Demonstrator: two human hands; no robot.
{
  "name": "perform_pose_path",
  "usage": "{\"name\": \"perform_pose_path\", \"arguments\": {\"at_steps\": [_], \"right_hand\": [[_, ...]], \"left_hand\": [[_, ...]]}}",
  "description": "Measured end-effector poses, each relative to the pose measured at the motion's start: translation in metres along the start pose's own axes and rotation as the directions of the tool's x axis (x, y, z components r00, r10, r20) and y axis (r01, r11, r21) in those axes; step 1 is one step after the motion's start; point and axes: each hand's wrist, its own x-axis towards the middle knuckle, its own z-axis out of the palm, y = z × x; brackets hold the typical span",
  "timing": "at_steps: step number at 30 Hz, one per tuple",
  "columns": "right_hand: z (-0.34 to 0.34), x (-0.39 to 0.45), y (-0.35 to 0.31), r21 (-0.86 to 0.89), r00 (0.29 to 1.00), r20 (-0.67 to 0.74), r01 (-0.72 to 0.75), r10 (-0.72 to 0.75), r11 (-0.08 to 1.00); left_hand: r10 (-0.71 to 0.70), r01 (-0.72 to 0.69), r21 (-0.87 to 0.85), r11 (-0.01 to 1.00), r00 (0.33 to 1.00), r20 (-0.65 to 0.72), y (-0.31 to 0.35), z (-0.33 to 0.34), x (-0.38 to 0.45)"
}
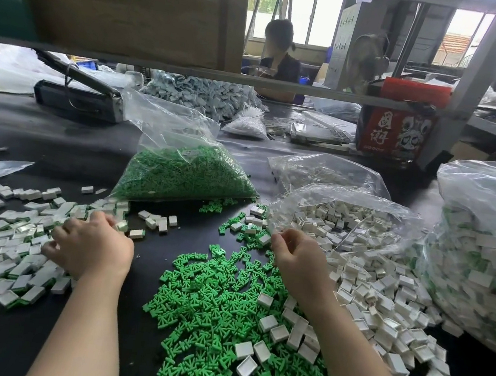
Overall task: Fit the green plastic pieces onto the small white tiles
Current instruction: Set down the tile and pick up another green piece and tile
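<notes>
Black workbench (42, 144). Green pieces (214, 302) heaped at 6 o'clock, white tiles (377, 297) at 3. Left hand (92, 247) spread on finished tiles (14, 253) at 9; right hand (297, 256) curled, contents hidden. Best practice: align piece squarely, press flat.

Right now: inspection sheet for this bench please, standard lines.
Surface: black mat, mostly covered.
Job's things: loose green pieces in the middle; white tiles spilling from an open bag on the right; fitted tiles piled on the left.
Clutter: sealed bag of green pieces; big bag of finished tiles; red box.
Hands: left hand rests on the fitted pile; right hand, fingers curled, contents hidden.
Cables: nothing seen.
Surroundings: shelf frame; another person behind.
</notes>
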Motion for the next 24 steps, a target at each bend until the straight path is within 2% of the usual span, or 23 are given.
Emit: {"name": "perform_pose_path", "arguments": {"at_steps": [3, 6, 10, 12, 16, 20, 22, 24], "right_hand": [[0.001, -0.001, 0.001, -0.249, 0.999, -0.029, 0.033, -0.042, 0.968], [0.003, -0.004, 0.005, -0.491, 0.996, -0.06, 0.024, -0.061, 0.871], [0.004, -0.005, 0.007, -0.626, 0.997, -0.078, -0.04, -0.011, 0.779], [0.004, -0.006, 0.008, -0.676, 0.997, -0.065, -0.07, 0.035, 0.733], [0.004, -0.006, 0.008, -0.72, 0.991, -0.038, -0.116, 0.128, 0.685], [0.004, -0.004, 0.01, -0.72, 0.99, -0.063, -0.133, 0.127, 0.681], [0.003, -0.004, 0.011, -0.707, 0.99, -0.081, -0.139, 0.116, 0.693], [0.002, -0.004, 0.011, -0.7, 0.993, -0.094, -0.116, 0.07, 0.705]], "left_hand": [[-0.014, 0.014, 0.001, 1.0, 1.0, 0.008, 0.001, 0.0, -0.001], [-0.022, 0.021, 0.018, 1.0, 0.999, 0.023, 0.002, 0.0, -0.001], [-0.034, 0.034, 0.033, 0.999, 0.999, 0.015, 0.005, -0.003, -0.002], [-0.001, 0.001, -0.021, 1.0, 1.0, -0.014, 0.011, -0.006, -0.005], [0.231, -0.24, -0.199, 0.95, 0.971, -0.067, 0.034, -0.011, -0.014], [0.476, -0.439, -0.38, 0.814, 0.879, 0.003, 0.062, -0.012, -0.036], [0.562, -0.481, -0.485, 0.73, 0.826, 0.027, 0.072, -0.01, -0.047], [0.609, -0.439, -0.619, 0.651, 0.789, 0.081, 0.079, -0.009, -0.056]]}}
